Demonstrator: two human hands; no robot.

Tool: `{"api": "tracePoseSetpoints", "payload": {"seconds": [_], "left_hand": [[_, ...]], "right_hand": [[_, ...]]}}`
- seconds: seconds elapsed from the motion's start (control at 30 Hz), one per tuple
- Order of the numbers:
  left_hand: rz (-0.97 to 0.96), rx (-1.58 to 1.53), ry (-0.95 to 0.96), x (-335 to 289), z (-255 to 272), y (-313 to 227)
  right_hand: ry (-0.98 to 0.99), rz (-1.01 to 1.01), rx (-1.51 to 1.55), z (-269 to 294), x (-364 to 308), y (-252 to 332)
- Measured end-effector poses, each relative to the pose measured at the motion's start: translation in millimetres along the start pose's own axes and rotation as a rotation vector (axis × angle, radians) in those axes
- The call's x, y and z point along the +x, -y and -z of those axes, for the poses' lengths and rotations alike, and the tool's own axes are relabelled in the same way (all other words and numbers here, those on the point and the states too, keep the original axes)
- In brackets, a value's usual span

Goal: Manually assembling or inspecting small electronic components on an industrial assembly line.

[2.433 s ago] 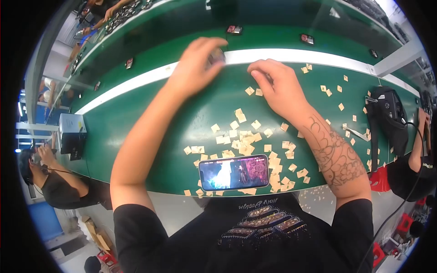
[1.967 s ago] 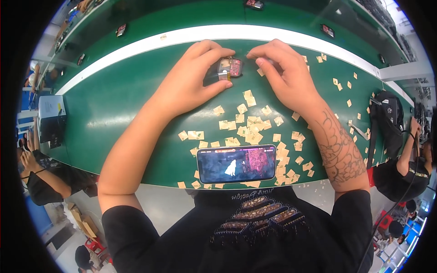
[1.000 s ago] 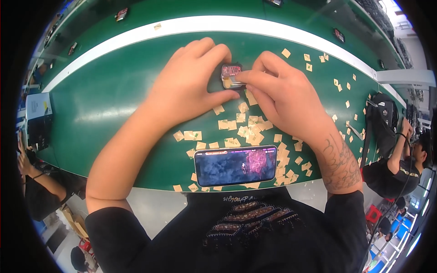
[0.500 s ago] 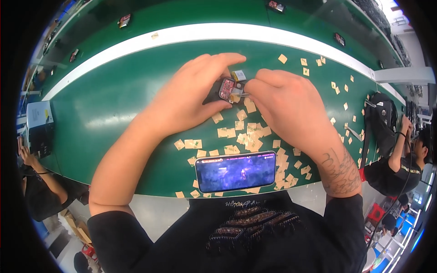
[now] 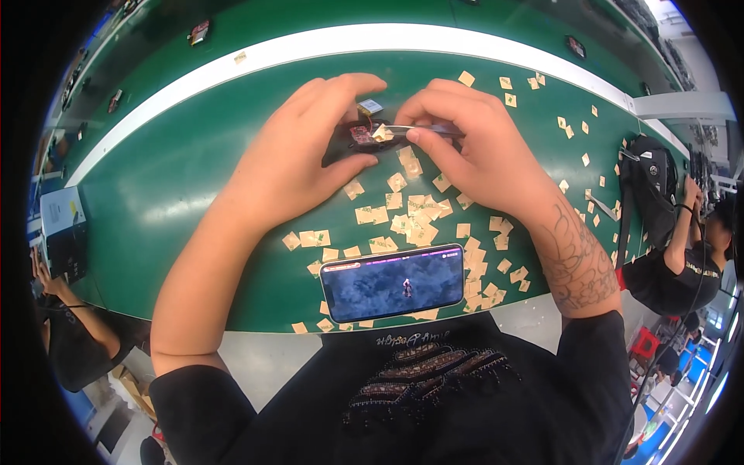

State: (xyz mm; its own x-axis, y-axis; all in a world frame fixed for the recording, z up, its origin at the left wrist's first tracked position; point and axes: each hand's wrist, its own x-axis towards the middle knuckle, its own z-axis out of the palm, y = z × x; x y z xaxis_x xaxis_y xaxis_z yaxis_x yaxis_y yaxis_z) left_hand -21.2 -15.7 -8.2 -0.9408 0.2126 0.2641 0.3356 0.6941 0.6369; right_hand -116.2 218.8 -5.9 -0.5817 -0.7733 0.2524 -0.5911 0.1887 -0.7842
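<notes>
My left hand point(image 5: 298, 143) curls around a small black-cased device with a red circuit board point(image 5: 359, 135), steadying it on the green table. A silvery battery pack point(image 5: 370, 107) sits at the device's far side, joined to it by thin wires. In my right hand point(image 5: 480, 147) is a pair of metal tweezers point(image 5: 422, 129), pinched between thumb and fingers and pointing left. A small tan paper piece point(image 5: 381, 133) is at the tweezer tips, over the device; whether it touches the device I cannot tell. My fingers hide part of the case.
Many tan paper squares point(image 5: 418, 213) lie scattered near my hands. A lit phone point(image 5: 391, 285) rests at the near edge. Right are another pair of tweezers point(image 5: 603, 206) and a black bag point(image 5: 649, 182). Beyond the white rail point(image 5: 387, 37) lie several devices point(image 5: 199, 32). People sit either side.
My right hand has turned, and the tweezers now show more plainly with the tan piece at their tips. The device is tilted differently in my left hand. The whole view has shifted slightly.
</notes>
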Motion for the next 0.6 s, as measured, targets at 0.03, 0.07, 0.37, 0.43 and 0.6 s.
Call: {"api": "tracePoseSetpoints", "payload": {"seconds": [0.03, 0.07, 0.37, 0.43, 0.6], "left_hand": [[-0.006, 0.001, 0.000, -0.1, -1.4, -0.6], [-0.014, -0.013, -0.006, -1.4, -3.0, -0.9], [-0.004, -0.036, -0.021, 1.4, -2.6, 0.5], [-0.003, -0.044, -0.021, 1.0, -4.2, -1.0], [0.018, -0.047, -0.002, 1.1, -3.0, -3.5]], "right_hand": [[-0.004, 0.002, -0.003, 1.1, -1.1, -0.1], [0.029, -0.004, -0.021, 1.9, -1.2, 0.1], [0.033, 0.057, -0.109, 2.7, -1.2, -2.9], [0.025, 0.045, -0.096, 3.4, -2.9, -3.3], [-0.017, -0.061, -0.117, 8.2, -1.4, -4.9]]}}
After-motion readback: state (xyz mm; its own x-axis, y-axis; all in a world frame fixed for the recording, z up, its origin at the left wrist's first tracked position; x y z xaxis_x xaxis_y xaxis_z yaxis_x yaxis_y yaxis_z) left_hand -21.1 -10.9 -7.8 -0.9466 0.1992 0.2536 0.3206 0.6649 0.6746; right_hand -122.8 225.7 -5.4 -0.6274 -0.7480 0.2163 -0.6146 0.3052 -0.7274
